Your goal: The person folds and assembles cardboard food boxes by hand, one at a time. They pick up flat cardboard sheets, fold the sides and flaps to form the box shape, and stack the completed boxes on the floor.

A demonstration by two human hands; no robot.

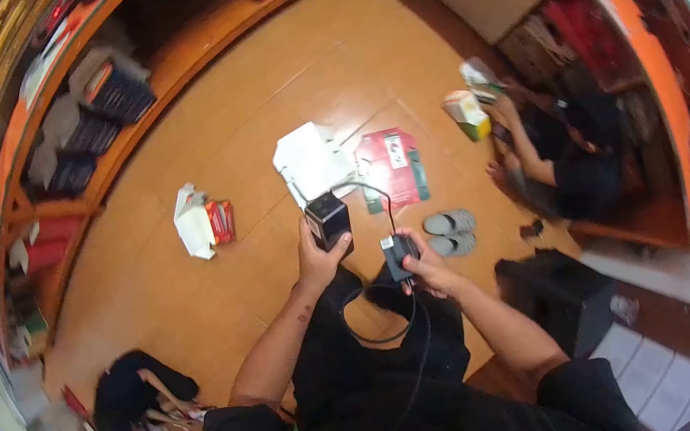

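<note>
My left hand (315, 263) is closed around a glossy black box-shaped device (328, 218), held upright above the floor. In my right hand (433, 268) is a smaller black power adapter (398, 257) with a white label, gripped between thumb and fingers. A black cable (388, 202) arcs near both items, and more of it loops down over my lap. Just beyond my hands, an opened white carton (312, 160) lies on the floor beside a flat red and green printed cardboard piece (391, 175). Where each cable end plugs in is too small to tell.
A white box with red packets (221, 221) sits left on the tiled floor. Grey slippers (450, 222) lie to the right, near a large black case (566, 294). One person (592, 165) handles a carton (465, 113) at right; another person (135, 390) sits lower left. Orange shelves (95, 186) line the sides.
</note>
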